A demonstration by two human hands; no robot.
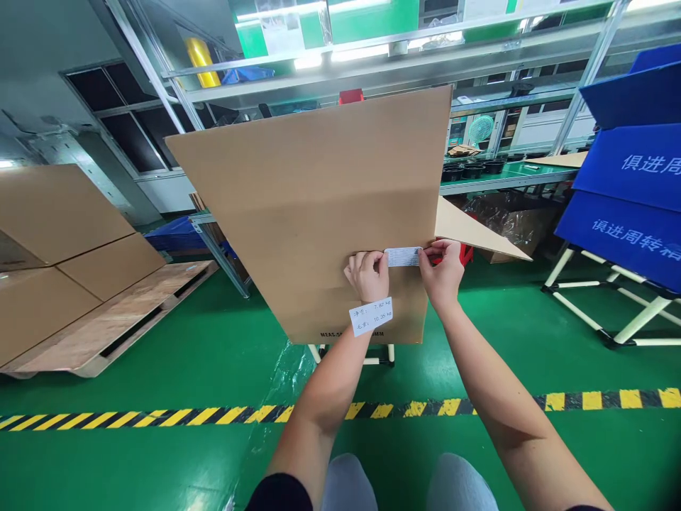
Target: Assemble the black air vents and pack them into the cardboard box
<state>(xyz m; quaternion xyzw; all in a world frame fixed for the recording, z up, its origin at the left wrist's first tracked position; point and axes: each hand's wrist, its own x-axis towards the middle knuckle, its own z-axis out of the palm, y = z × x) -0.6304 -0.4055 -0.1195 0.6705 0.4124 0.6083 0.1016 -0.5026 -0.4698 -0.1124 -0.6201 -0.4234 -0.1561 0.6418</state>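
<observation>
A small white label (403, 257) with print on it lies against the front of a large cardboard box (319, 191). My left hand (369, 275) pinches the label's left end, its knuckles close to the cardboard. At the right end, my right hand (443, 273) holds the label between thumb and fingertip, near the box's right edge. A second white label (371, 316) with handwritten figures is stuck on my left wrist. One box flap (476, 228) sticks out to the right behind my right hand. Something red shows partly behind that hand.
Big cardboard boxes (64, 234) rest on a wooden pallet (122, 319) to the left. Blue boxes (628, 184) sit on a pale tubular stand (633, 312) at the right. Behind stands a metal-framed workbench (511, 174). A yellow-black striped line (218, 416) crosses the green floor.
</observation>
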